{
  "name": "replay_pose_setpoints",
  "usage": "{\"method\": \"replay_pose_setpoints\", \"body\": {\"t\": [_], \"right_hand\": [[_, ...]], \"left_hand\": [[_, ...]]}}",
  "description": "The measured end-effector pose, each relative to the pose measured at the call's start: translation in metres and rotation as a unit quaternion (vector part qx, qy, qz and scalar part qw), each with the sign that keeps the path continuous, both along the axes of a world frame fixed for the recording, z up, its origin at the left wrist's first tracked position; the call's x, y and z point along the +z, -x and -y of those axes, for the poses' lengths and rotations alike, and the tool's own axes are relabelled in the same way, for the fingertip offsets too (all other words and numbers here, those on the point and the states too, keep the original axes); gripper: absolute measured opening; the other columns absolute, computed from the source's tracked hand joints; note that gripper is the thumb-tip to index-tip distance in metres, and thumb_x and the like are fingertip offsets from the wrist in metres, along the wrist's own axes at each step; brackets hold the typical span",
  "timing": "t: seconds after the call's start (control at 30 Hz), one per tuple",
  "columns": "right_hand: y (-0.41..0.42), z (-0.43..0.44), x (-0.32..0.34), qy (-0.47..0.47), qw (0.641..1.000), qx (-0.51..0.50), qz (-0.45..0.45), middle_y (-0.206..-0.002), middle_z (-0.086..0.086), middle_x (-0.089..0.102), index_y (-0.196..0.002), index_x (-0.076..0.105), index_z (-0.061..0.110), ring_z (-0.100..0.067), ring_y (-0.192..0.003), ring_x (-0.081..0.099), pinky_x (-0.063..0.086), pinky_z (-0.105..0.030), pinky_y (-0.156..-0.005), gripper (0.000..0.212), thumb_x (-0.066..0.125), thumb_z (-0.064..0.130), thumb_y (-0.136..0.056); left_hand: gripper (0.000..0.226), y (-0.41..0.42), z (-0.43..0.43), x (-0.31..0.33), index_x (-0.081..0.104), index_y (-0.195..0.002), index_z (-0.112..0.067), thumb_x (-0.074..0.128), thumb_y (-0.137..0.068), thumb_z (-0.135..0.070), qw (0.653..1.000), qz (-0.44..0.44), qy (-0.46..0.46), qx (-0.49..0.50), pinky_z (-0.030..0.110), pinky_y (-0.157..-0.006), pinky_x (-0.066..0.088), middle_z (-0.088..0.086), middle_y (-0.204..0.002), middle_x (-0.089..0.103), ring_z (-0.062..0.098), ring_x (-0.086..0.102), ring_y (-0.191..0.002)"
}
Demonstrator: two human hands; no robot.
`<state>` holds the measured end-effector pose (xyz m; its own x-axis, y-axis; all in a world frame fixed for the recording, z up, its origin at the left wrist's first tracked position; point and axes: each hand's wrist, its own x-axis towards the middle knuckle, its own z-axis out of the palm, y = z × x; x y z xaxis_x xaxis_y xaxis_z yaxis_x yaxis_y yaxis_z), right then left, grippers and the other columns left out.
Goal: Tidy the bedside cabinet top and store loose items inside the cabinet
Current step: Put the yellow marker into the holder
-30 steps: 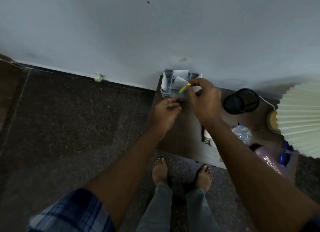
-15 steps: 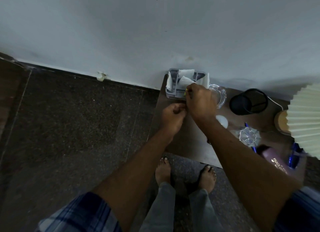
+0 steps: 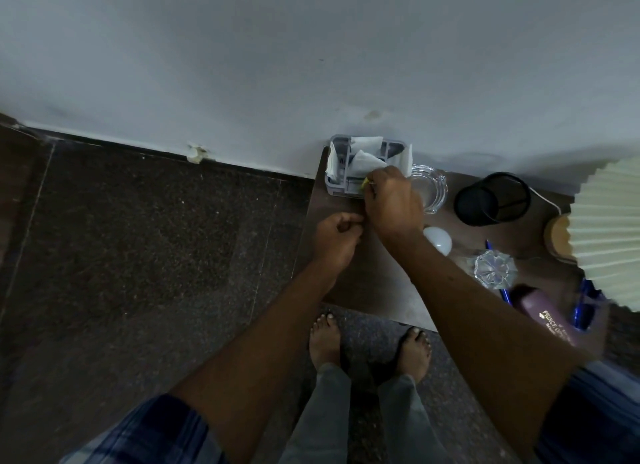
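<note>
A small yellow item [image 3: 365, 183] is pinched in the right hand [image 3: 391, 200] at the grey organiser [image 3: 341, 172] on the worktop [image 3: 374, 283]. The left hand [image 3: 337, 235] is curled shut just below. "PRINCE" is legible on the purple bottle [image 3: 550, 316].

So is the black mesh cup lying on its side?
No, the black mesh cup stands upright on the cabinet top, its open mouth facing up.

Wall [image 3: 311, 55]: I saw pale grey.
Floor [image 3: 138, 255]: I saw dark speckled brown.
Cabinet top [image 3: 374, 283]: dark brown.
Caddy [image 3: 337, 190]: grey, white tissues [image 3: 367, 145] inside.
Cup [image 3: 491, 200]: black mesh.
Lampshade [image 3: 609, 228]: cream, pleated.
Bottle [image 3: 543, 311]: purple, I read white lettering.
Pens [image 3: 583, 307]: blue.
Sleeve [image 3: 145, 436]: blue plaid.
</note>
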<state>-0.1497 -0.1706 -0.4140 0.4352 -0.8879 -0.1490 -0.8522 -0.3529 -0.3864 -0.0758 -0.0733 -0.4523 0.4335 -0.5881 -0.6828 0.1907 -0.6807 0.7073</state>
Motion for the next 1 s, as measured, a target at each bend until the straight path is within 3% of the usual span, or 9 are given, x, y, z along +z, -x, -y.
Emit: {"method": "replay_pose_setpoints", "body": {"t": [0.2,0.4,0.57,0.7,0.87,1.0], "right_hand": [[0.013,-0.003,0.005,0.004,0.999,0.006,0.044,-0.116,-0.009,0.063,-0.113,0.065,0.01,-0.032,-0.097,0.065,0.055,-0.045,-0.076,0.021,0.054,0.017,-0.098],[0.034,-0.022,0.013,0.026,0.992,-0.034,0.122,-0.102,-0.009,0.066,-0.102,0.069,0.009,-0.03,-0.088,0.065,0.055,-0.044,-0.068,0.019,0.061,0.025,-0.097],[0.057,-0.04,0.015,0.013,0.986,-0.061,0.152,-0.098,-0.003,0.066,-0.097,0.069,0.014,-0.021,-0.082,0.064,0.053,-0.036,-0.065,0.013,0.063,0.025,-0.095],[0.079,-0.051,0.014,0.017,0.984,-0.092,0.154,-0.095,0.0,0.067,-0.095,0.069,0.016,-0.016,-0.082,0.062,0.037,-0.021,-0.065,0.009,0.067,0.025,-0.092],[0.107,-0.056,0.015,0.009,0.981,-0.114,0.157,-0.096,0.001,0.066,-0.095,0.067,0.018,-0.018,-0.085,0.063,0.052,-0.037,-0.069,0.012,0.063,0.029,-0.094],[0.132,-0.057,0.022,0.025,0.971,-0.137,0.195,-0.095,0.007,0.067,-0.096,0.067,0.02,-0.012,-0.075,0.061,0.053,-0.036,-0.067,0.01,0.065,0.029,-0.094]], "left_hand": [[0.018,0.007,0.003,0.009,0.073,-0.11,-0.016,0.062,-0.096,-0.014,1.0,-0.004,0.01,-0.004,0.027,-0.072,0.054,0.0,-0.099,0.076,0.012,0.069,-0.084],[0.013,0.022,0.008,0.015,0.075,-0.099,-0.018,0.066,-0.091,-0.012,1.0,0.02,0.016,-0.009,0.048,-0.087,0.06,0.004,-0.095,0.077,0.025,0.073,-0.092],[0.015,0.038,0.003,0.014,0.071,-0.081,-0.019,0.065,-0.09,-0.008,1.0,0.011,0.019,-0.018,0.06,-0.085,0.057,0.016,-0.092,0.075,0.036,0.072,-0.092],[0.017,0.055,0.0,0.02,0.07,-0.081,-0.017,0.063,-0.092,-0.005,1.0,-0.001,0.017,-0.021,0.055,-0.083,0.057,0.016,-0.091,0.074,0.03,0.069,-0.084],[0.012,0.079,0.003,0.029,0.069,-0.101,0.003,0.06,-0.095,-0.002,0.999,-0.012,0.04,-0.027,0.048,-0.08,0.057,0.025,-0.098,0.072,0.028,0.067,-0.082],[0.011,0.102,0.008,0.035,0.069,-0.099,0.0,0.06,-0.096,-0.006,0.997,-0.014,0.063,-0.053,0.05,-0.079,0.058,0.021,-0.094,0.073,0.025,0.068,-0.081]]}}
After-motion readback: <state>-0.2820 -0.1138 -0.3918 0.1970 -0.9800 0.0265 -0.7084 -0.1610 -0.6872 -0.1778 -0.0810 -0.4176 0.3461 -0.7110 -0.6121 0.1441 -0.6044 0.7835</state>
